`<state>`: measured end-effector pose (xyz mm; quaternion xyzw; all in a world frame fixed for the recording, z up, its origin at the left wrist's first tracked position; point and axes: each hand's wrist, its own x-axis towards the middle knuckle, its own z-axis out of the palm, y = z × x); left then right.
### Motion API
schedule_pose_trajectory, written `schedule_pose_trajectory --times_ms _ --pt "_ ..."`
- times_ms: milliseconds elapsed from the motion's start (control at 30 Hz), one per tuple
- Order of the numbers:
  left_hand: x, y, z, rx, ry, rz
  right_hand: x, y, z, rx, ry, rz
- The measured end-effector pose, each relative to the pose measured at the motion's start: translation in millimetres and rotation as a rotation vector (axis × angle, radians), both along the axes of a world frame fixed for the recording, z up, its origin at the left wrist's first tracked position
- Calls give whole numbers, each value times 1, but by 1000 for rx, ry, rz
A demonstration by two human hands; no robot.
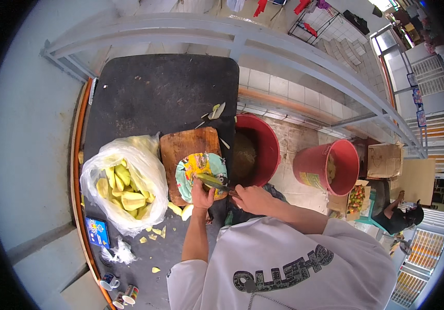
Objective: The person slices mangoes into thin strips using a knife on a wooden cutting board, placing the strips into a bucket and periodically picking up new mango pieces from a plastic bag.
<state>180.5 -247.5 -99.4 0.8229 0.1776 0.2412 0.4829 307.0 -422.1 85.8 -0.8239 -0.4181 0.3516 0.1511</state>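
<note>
My left hand [203, 195] grips a pale green-yellow piece of fruit [207, 179], likely mango, above a patterned cloth [185, 174]. The cloth, teal and yellow, lies on a worn wooden cutting board [185, 143]. In my right hand [256, 198] is the handle of a knife [222, 187]. Its dark blade runs along the fruit, close to my left fingers. Left of the board, a translucent plastic bag [101, 162] stands open, holding several peeled pieces of fruit [132, 200]. Two more pale pieces [175, 209] lie by the board's near edge.
The black table [160, 89] carries fruit scraps [155, 269], a blue box [97, 231], crumpled plastic [120, 251] and several mugs [130, 294]. A red bucket [272, 143] stands against its right side. Farther right are another red bucket [311, 166], cardboard boxes [384, 161] and a seated person [394, 217].
</note>
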Motion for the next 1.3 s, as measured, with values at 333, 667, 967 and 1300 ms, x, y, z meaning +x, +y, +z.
schedule_pose_trajectory --times_ms 333,667,967,1300 --pt "-4 1 -6 20 -4 -5 7 8 -54 34 -6 9" --pt "0 2 -2 -28 10 7 14 25 -40 -2 -2 23" --pt "-4 -1 -2 -102 110 -33 8 5 10 -72 10 26" --pt "-6 -2 -9 15 45 -24 6 7 5 -139 38 17"
